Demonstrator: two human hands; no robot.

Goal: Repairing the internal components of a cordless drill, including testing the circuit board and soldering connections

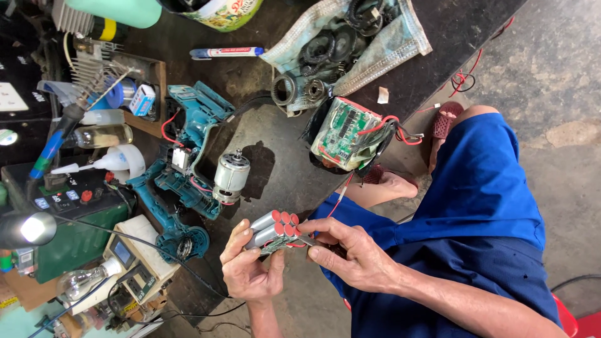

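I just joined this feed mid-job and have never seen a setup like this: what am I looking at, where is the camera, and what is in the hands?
There is one picture, from a camera on the person's head, looking down at a dark workbench. No machine here: two bare hands. The left hand and right hand together hold a battery cell pack, grey cylinders with red ends. On the bench lie an opened teal power tool shell, a small electric motor, a green circuit board with red wires, and dark gears on a cloth.
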